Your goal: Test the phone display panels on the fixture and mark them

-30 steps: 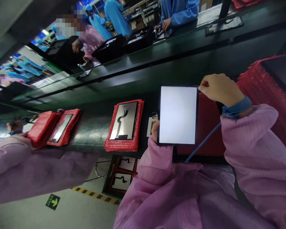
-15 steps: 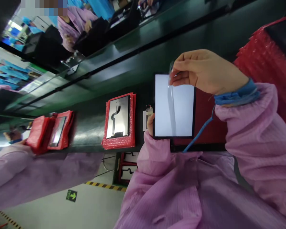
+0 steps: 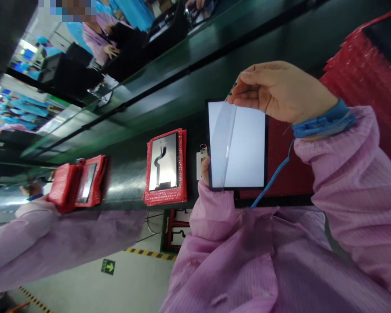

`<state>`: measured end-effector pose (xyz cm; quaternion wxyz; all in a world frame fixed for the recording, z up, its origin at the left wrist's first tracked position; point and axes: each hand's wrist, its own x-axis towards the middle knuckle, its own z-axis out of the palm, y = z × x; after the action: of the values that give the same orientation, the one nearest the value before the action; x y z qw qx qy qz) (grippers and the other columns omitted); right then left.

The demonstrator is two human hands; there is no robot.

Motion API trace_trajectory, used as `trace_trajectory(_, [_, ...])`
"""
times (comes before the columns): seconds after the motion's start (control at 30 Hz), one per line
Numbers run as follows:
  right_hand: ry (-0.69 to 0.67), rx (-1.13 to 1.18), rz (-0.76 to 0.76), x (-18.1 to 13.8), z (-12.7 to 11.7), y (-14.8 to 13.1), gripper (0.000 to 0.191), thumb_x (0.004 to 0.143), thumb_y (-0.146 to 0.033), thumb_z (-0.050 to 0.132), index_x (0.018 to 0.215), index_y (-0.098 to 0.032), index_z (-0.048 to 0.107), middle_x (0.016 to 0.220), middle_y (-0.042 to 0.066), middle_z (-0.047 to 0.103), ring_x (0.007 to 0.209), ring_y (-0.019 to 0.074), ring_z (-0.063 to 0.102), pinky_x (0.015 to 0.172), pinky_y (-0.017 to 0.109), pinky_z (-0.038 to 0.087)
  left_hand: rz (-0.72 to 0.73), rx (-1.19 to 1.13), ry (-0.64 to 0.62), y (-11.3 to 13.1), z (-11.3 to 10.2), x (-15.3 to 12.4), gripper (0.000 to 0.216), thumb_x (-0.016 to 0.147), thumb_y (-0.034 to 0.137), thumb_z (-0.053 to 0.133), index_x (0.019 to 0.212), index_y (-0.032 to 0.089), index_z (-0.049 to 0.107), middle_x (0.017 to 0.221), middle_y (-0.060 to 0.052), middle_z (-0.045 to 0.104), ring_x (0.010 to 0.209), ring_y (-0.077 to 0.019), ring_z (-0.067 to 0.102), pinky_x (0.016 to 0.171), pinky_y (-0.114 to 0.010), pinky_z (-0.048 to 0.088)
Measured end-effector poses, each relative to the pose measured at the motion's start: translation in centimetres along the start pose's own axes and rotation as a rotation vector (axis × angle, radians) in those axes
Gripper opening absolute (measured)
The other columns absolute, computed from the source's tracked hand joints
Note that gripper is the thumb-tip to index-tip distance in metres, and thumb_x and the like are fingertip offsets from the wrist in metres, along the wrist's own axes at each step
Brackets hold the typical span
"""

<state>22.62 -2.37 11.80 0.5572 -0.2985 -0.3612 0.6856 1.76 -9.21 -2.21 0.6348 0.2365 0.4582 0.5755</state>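
Note:
A lit white display panel (image 3: 249,152) with a thin black border is held up in front of me. My left hand (image 3: 205,170) grips its left edge; most of the fingers are hidden behind the panel. Clear protective film (image 3: 228,141) stands partly lifted off the panel's face, its lower part lying along the left side. The film's upper edge is pinched between the thumb and fingers of my right hand (image 3: 267,89), which wears a blue wrist strap (image 3: 324,119) with a coiled cord (image 3: 275,176). Just left of the panel sits a small circuit board (image 3: 203,152) with wires.
Left of me, a display panel with a black flex cable (image 3: 166,161) lies on red bubble bags (image 3: 183,191). Farther left are more red bags (image 3: 61,184) beside a co-worker's arm (image 3: 35,217). A tall red bubble-bag stack (image 3: 361,74) stands at the right. A raised rail (image 3: 195,65) runs behind.
My right hand has shifted slightly up and left with the film's edge. The film now leans more to the left across the panel. My left hand keeps its hold.

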Motion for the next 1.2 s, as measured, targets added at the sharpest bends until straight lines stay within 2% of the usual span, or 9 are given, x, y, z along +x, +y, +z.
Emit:
trace_trajectory(0.1, [-0.089,-0.1,-0.019,-0.7,-0.4,-1.1,0.02,0.097,-0.006,0.052,0.082,-0.007,0.065,0.08,0.006,0.071,0.077,0.0141,0.075,0.083,0.027,0.065,-0.029,-0.014,0.008,0.0,0.1,-0.7,0.041,0.094,0.052,0.046,0.104,0.027,0.077,0.115,-0.004,0.081,0.126,-0.028,0.069,0.101,-0.04,0.062])
trace_trajectory(0.27, [-0.182,-0.332,-0.069,-2.3,-0.2,-2.8,0.018,0.098,-0.013,0.057,0.083,-0.01,0.067,0.083,0.005,0.071,0.081,0.0165,0.076,0.085,0.029,0.065,0.032,0.059,0.044,-0.1,-0.2,-0.7,0.044,0.086,0.062,0.055,0.107,0.027,0.073,0.112,-0.005,0.08,0.129,-0.029,0.067,0.1,-0.041,0.062])
trace_trajectory(0.4, [-0.13,-0.535,-0.131,-3.2,0.3,-3.2,0.017,0.095,-0.016,0.063,0.079,-0.018,0.067,0.084,0.002,0.071,0.077,0.0126,0.072,0.077,0.023,0.062,0.013,0.09,0.054,0.0,0.1,-0.6,0.046,0.085,0.062,0.052,0.11,0.028,0.072,0.106,-0.007,0.08,0.127,-0.0303,0.067,0.098,-0.044,0.063])
trace_trajectory(0.47, [-0.102,-0.584,-0.134,-3.4,0.4,-3.2,0.016,0.094,-0.021,0.067,0.079,-0.02,0.068,0.085,0.002,0.073,0.077,0.013,0.07,0.078,0.024,0.061,0.025,0.051,0.068,0.1,0.7,-0.9,0.045,0.087,0.059,0.05,0.112,0.028,0.072,0.106,-0.006,0.081,0.128,-0.0296,0.067,0.098,-0.043,0.062])
trace_trajectory(0.63, [-0.093,-0.57,-0.109,-3.3,0.4,-3.2,0.014,0.092,-0.028,0.069,0.08,-0.022,0.068,0.092,0.002,0.074,0.087,0.0183,0.074,0.087,0.034,0.061,0.042,-0.001,0.105,0.2,1.6,-1.3,0.044,0.09,0.054,0.046,0.114,0.027,0.072,0.11,-0.006,0.081,0.131,-0.028,0.066,0.1,-0.042,0.061])
trace_trajectory(0.77, [-0.101,-0.525,-0.094,-3.0,0.4,-3.0,0.018,0.09,-0.034,0.072,0.078,-0.022,0.067,0.09,0.002,0.072,0.091,0.0213,0.075,0.092,0.039,0.061,0.004,0.033,0.133,0.2,1.2,-0.9,0.044,0.091,0.055,0.043,0.106,0.026,0.073,0.112,-0.006,0.08,0.132,-0.029,0.065,0.101,-0.042,0.061])
trace_trajectory(0.83, [-0.109,-0.498,-0.084,-2.8,0.2,-2.9,0.02,0.087,-0.038,0.077,0.079,-0.023,0.067,0.092,0.003,0.073,0.094,0.0226,0.075,0.096,0.04,0.06,-0.014,0.012,0.099,0.2,0.9,-0.7,0.043,0.091,0.054,0.044,0.101,0.025,0.073,0.112,-0.006,0.08,0.131,-0.0296,0.066,0.101,-0.042,0.061])
trace_trajectory(1.07, [-0.107,-0.47,-0.074,-2.5,-0.2,-2.8,0.014,0.088,-0.033,0.075,0.082,-0.022,0.069,0.094,0.003,0.073,0.093,0.0209,0.075,0.098,0.039,0.06,-0.004,0.006,0.039,0.1,0.5,-0.5,0.037,0.085,0.056,0.051,0.098,0.028,0.072,0.109,-0.005,0.08,0.129,-0.0301,0.066,0.103,-0.044,0.059])
trace_trajectory(1.2, [-0.104,-0.465,-0.079,-2.4,-0.2,-2.7,0.012,0.087,-0.03,0.073,0.079,-0.023,0.07,0.092,0.003,0.072,0.092,0.0203,0.075,0.098,0.04,0.061,0.039,-0.083,0.017,0.1,1.1,-0.9,0.033,0.086,0.048,0.053,0.101,0.028,0.075,0.101,-0.005,0.081,0.126,-0.0302,0.068,0.1,-0.043,0.06])
